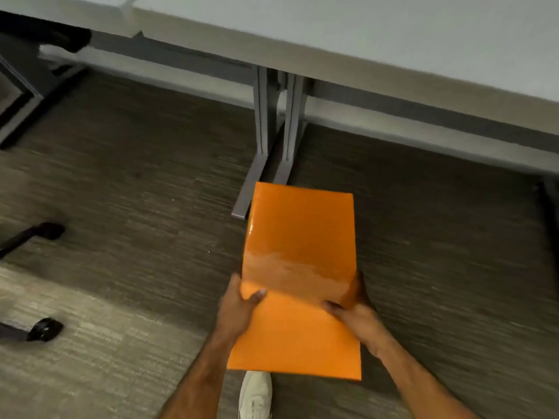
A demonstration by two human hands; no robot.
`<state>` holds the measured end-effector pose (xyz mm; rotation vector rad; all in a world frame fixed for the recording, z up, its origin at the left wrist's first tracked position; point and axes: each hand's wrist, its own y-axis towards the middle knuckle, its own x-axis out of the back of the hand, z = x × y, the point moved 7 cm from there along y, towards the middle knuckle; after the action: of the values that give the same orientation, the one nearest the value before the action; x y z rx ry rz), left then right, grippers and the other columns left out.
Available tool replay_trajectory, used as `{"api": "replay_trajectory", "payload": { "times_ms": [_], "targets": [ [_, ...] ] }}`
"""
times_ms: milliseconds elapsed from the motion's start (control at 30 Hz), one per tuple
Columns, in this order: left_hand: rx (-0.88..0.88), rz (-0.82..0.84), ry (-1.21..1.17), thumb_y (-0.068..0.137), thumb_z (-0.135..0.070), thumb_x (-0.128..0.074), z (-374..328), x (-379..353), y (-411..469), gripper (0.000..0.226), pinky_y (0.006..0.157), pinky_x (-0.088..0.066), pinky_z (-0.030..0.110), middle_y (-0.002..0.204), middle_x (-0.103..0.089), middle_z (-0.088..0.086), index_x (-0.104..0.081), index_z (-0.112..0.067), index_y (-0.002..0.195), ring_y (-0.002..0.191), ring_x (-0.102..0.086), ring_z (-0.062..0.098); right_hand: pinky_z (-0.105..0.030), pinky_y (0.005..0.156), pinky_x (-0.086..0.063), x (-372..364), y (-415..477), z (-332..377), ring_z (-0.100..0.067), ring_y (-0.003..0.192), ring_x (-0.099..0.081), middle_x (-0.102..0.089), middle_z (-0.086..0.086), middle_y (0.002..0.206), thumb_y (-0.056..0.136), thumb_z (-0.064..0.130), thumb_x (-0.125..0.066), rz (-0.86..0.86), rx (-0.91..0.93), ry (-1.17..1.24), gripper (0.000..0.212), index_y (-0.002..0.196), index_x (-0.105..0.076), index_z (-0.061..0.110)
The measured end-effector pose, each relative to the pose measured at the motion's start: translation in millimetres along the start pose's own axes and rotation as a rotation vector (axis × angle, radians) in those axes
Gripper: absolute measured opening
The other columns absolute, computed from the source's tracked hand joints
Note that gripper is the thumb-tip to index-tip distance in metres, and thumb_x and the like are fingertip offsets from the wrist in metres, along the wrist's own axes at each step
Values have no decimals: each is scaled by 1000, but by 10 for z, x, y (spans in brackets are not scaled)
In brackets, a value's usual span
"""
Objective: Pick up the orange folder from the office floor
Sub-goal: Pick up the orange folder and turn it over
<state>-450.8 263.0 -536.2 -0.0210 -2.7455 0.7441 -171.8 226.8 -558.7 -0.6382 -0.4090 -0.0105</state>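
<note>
The glossy orange folder (298, 267) is held up off the carpet in front of me, its long side running away from me. My left hand (239, 306) grips its left edge with the thumb lying on top. On the right edge my right hand (357, 316) does the same, fingers wrapped under the folder. The folder's near end hides part of my white shoe (255, 394) on the floor.
A white desk (393, 40) spans the top of the view, with grey metal legs (272, 131) whose feet reach the floor just beyond the folder. Black chair casters (45, 328) stand at the left on the striped grey carpet (136, 207).
</note>
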Motion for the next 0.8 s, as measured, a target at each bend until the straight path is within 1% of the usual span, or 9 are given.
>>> {"api": "replay_trajectory", "payload": {
  "times_ms": [67,133,200,300,400,467,533,633,800],
  "targets": [
    [-53,12,66,85,-24,-75,15,-41,276,62,97,-46,37,124,-60,-2,-44,-26,139,120,-57,23,-42,113,-35,-8,176,10,-23,134,-44,-46,1,148,64,55,-85,-63,20,28,114,154,-17,37],
    [-121,18,128,85,-26,-75,111,-48,559,77,102,-42,32,139,-54,3,-34,-22,150,129,-50,24,-46,111,-38,-137,357,-38,-23,135,-43,-42,4,150,65,53,-86,-88,18,59,118,154,-9,42],
    [-160,22,167,87,-22,-74,283,-106,819,80,104,-32,21,150,-44,10,-28,-16,153,138,-41,26,-41,110,-37,-282,523,-201,-19,134,-41,-39,11,147,75,36,-82,-85,13,128,110,154,-6,43],
    [-141,69,154,90,-13,-69,557,-253,1154,81,93,-23,2,157,-33,12,-20,-11,154,144,-33,27,-36,105,-38,-418,780,-500,-19,136,-41,-39,9,149,79,27,-80,-91,18,125,101,153,-12,43],
    [-91,127,123,93,-18,-66,861,-435,1458,80,91,-34,13,152,-42,6,-17,-20,157,137,-42,25,-43,106,-43,-480,1078,-755,-19,134,-46,-44,8,149,71,42,-82,-111,31,71,106,152,-13,46],
    [-93,168,99,93,-13,-66,1037,-611,1660,76,82,-42,5,142,-50,3,-23,-19,155,128,-51,22,-46,106,-43,-444,1314,-965,-22,136,-45,-41,2,154,61,56,-80,-142,11,49,123,156,-2,39],
    [-121,180,124,91,-10,-67,1145,-779,1893,73,72,-41,-2,133,-52,-6,-28,-16,153,117,-57,14,-43,106,-43,-399,1545,-1128,-20,137,-41,-34,4,156,64,53,-81,-166,15,49,125,156,2,35],
    [-166,247,180,89,-23,-70,1197,-1011,2253,73,87,-49,19,138,-56,1,-32,-20,152,119,-59,21,-32,101,-41,-329,1914,-1303,-15,130,-44,-39,9,147,77,33,-82,-157,33,76,112,156,-4,33],
    [-160,286,181,93,-19,-66,1220,-1297,2873,69,86,-50,32,138,-56,9,-31,-22,151,119,-58,25,-39,106,-44,-254,2466,-1407,-21,134,-46,-37,-3,156,66,46,-83,-145,57,129,122,156,-3,31]
  ]
}}
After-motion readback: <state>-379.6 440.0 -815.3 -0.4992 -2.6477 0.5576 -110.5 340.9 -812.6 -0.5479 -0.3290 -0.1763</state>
